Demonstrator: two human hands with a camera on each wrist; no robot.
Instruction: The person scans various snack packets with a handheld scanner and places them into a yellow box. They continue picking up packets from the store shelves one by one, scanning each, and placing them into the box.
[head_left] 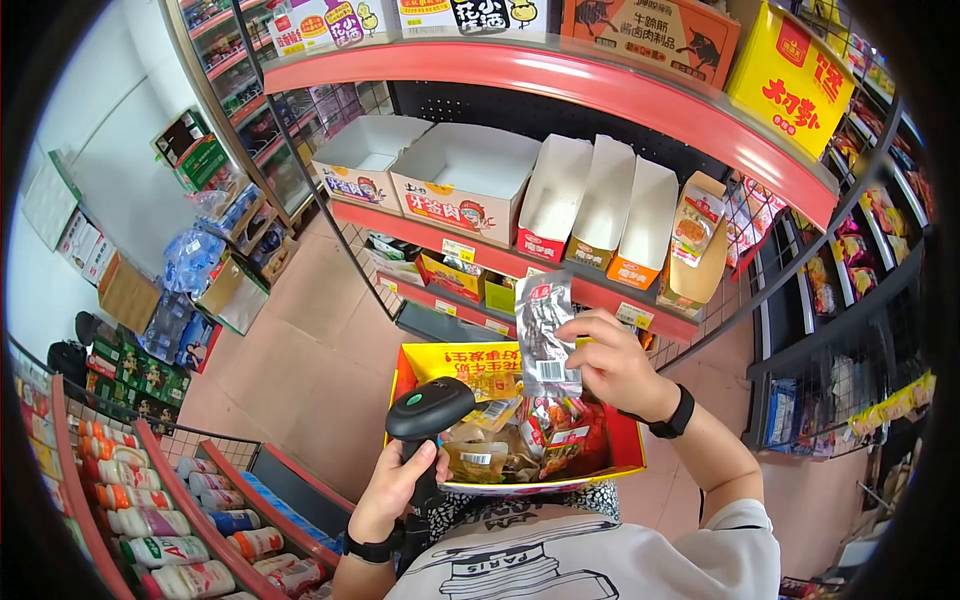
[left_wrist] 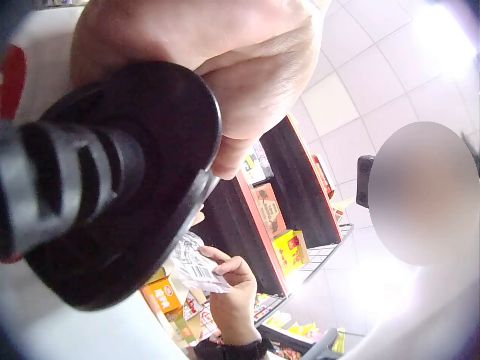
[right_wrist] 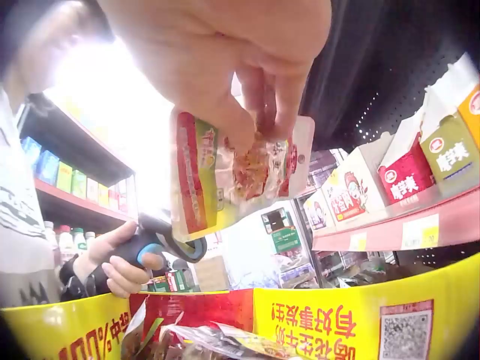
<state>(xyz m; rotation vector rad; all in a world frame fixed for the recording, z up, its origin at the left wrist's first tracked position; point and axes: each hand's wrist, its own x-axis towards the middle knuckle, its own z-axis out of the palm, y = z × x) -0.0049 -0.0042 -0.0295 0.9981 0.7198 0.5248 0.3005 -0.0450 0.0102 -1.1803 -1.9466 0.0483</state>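
Observation:
In the head view the right hand [head_left: 612, 362] pinches a silver snack packet [head_left: 546, 335] by its edge, barcode side up, above a yellow box [head_left: 628, 440]. The right wrist view shows the printed front of this packet [right_wrist: 240, 176] hanging from the right hand [right_wrist: 225, 60]. My left hand [head_left: 392, 484] grips the handle of a black barcode scanner [head_left: 430, 408] at the box's left side. Several packets [head_left: 483, 459] lie inside the box, which rests against the lap. Seen from the left wrist, the scanner [left_wrist: 127, 172] hides much of the view below the left hand [left_wrist: 225, 67].
Ahead, a red-edged shelf [head_left: 440, 237] bears open white cartons [head_left: 466, 170] and narrower boxes, one holding a packet [head_left: 697, 225]. Overhead is another shelf edge [head_left: 560, 75]. Bottles [head_left: 165, 522] stand on racks at lower left. Crates and bags [head_left: 195, 262] are stacked beyond the floor [head_left: 300, 340].

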